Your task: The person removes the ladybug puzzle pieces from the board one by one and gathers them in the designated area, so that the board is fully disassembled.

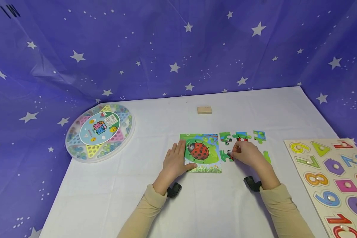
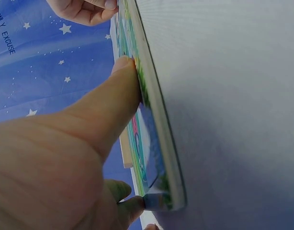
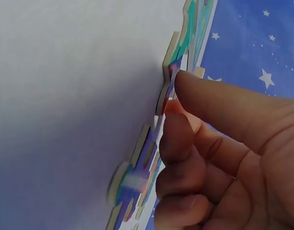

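Note:
A square ladybug puzzle board [image 1: 212, 158] lies flat on the white table. My left hand [image 1: 174, 160] rests on its left edge, fingers straight and thumb across the lower part; the left wrist view shows the thumb [image 2: 106, 105] on the board's near side. My right hand [image 1: 248, 153] pinches the right side of a green, black and red jigsaw piece [image 1: 225, 156] just right of the board. In the right wrist view, thumb and curled fingers meet at the edge of that piece [image 3: 162, 99]. The fingers hide part of it.
Beyond the right hand lie jigsaw pieces: a green one [image 1: 225, 136], a red-and-green one [image 1: 242, 135] and a blue-green one [image 1: 259, 135]. Another green piece [image 1: 266, 156] is partly covered. A wooden block [image 1: 204, 110], a marble game [image 1: 128, 132] and a number board [image 1: 307, 180] stand around.

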Available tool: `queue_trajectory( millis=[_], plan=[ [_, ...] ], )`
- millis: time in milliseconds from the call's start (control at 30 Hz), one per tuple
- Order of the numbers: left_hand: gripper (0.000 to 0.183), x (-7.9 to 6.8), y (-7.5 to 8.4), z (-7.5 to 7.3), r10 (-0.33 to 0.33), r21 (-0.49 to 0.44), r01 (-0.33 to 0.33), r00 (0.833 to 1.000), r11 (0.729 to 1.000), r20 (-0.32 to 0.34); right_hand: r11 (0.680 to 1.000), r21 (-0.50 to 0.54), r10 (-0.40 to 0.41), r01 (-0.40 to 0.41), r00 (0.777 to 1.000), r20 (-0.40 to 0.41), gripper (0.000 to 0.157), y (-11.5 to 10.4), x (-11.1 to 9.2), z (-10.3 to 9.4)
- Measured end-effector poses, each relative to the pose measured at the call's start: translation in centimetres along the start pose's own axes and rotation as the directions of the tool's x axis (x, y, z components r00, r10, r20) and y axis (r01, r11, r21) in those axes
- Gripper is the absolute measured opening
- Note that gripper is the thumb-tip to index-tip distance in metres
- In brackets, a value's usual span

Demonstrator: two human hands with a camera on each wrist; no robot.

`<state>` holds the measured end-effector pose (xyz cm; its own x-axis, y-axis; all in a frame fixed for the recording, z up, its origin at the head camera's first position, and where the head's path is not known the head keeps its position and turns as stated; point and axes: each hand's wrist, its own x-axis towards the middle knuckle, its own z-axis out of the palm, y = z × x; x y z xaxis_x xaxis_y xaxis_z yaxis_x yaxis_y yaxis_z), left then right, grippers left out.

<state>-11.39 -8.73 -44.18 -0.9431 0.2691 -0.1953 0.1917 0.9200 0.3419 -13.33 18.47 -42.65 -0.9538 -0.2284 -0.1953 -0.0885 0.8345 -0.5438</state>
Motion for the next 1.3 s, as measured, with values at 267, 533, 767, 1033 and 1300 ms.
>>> queue_trajectory(
  millis=[267,533,767,1033,1300],
  plan=[
    [0.100,0.0,0.1,0.1,0.007,0.002,-0.007,1.000,1.000,-0.001,0.978,0.161,-0.137,0.132,0.990,0.021,0.018,-0.6,-0.1,0.6],
    [0.099,-0.1,0.1,0.0,0.004,0.017,-0.004,1.000,1.000,-0.002,0.945,0.113,-0.317,0.306,0.943,0.097,0.057,-2.5,-0.1,2.2],
    [0.099,-0.2,0.1,0.0,0.003,0.005,-0.003,1.000,1.000,0.004,0.953,-0.003,-0.299,0.303,0.941,0.157,0.066,-3.5,-0.3,3.4],
    [0.094,-0.2,0.2,-0.1,-0.005,0.028,0.005,1.000,1.000,0.017,0.957,-0.004,-0.288,0.292,0.947,0.142,0.062,-3.9,-0.4,3.3],
    [0.094,-0.1,0.2,-0.2,-0.030,0.057,0.028,0.999,0.998,0.037,0.960,0.054,-0.279,0.274,0.946,0.164,0.061,-4.1,-0.3,3.3]
  ],
)
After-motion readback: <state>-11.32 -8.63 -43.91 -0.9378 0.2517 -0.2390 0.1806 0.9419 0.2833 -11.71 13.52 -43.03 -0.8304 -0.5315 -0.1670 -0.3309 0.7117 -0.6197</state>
